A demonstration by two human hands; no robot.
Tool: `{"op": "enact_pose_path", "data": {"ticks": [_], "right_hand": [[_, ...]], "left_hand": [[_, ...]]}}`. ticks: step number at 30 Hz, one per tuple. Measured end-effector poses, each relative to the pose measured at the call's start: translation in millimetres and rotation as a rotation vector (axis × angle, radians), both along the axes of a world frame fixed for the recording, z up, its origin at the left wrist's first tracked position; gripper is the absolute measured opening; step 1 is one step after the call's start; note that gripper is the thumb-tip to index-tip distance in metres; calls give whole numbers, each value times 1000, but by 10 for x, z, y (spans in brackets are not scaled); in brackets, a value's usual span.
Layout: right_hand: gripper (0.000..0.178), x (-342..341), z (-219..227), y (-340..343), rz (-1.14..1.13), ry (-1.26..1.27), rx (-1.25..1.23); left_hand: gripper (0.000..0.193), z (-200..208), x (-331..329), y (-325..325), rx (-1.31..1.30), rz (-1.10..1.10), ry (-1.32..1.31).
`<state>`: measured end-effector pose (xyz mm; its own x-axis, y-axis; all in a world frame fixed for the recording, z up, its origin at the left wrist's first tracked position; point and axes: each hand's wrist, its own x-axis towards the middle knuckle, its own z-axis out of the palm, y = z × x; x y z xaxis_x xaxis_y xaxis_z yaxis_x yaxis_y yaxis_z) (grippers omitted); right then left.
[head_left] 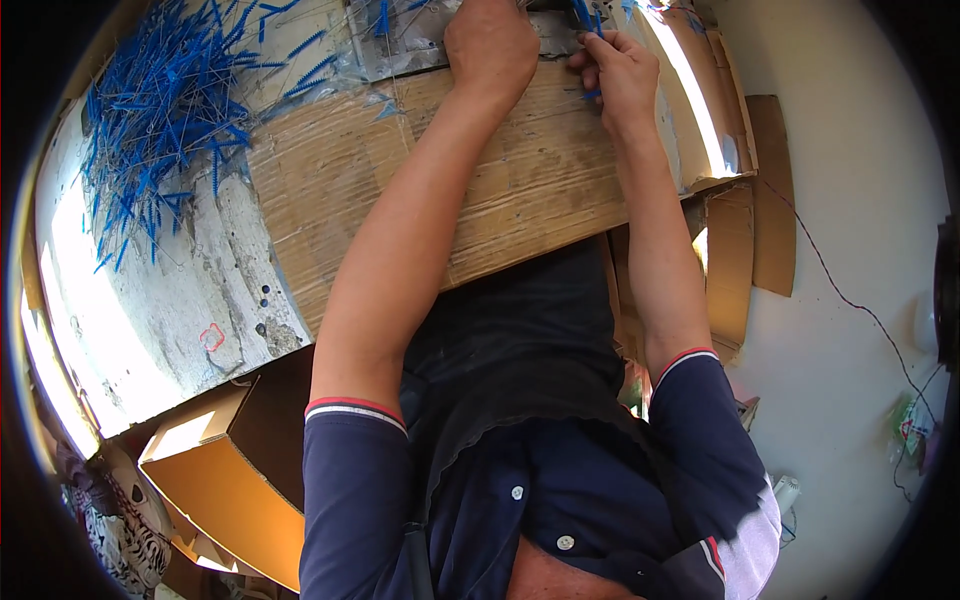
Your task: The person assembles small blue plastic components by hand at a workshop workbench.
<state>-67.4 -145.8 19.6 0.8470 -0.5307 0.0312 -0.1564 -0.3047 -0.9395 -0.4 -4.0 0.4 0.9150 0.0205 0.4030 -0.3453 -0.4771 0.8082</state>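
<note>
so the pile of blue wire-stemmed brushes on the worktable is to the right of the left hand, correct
Not quite: the head view shows the pile of blue wire-stemmed brushes on the worktable to the left of the left hand.

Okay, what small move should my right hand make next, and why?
Probably ease your right hand a little toward your left hand: blue strips show at the right fingertips, and the left hand is close by at the upper picture edge. The left fingertips are out of view, so this is only a guess.
</note>
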Motion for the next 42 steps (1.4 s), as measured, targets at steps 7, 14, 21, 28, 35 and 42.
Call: {"op": "enact_pose_path", "data": {"ticks": [7, 14, 21, 28, 35, 42], "right_hand": [[19, -12, -7, 17, -97, 30, 7], [23, 15, -74, 63, -110, 14, -175], [23, -16, -57, 106, -64, -88, -49], [21, -13, -173, 112, -157, -65, -203], [21, 18, -294, 110, -261, -156, -436], [26, -3, -308, 77, -257, -123, -331]], "left_hand": [[19, 7, 0, 10, -134, -49, -20], [20, 38, -33, 2, -159, -62, 6], [20, 71, -31, 26, -153, -54, 28], [17, 20, 11, 25, -145, -58, 17], [15, 61, -18, 27, -177, -43, 54], [13, -28, 25, 0, -206, -25, -8]]}}
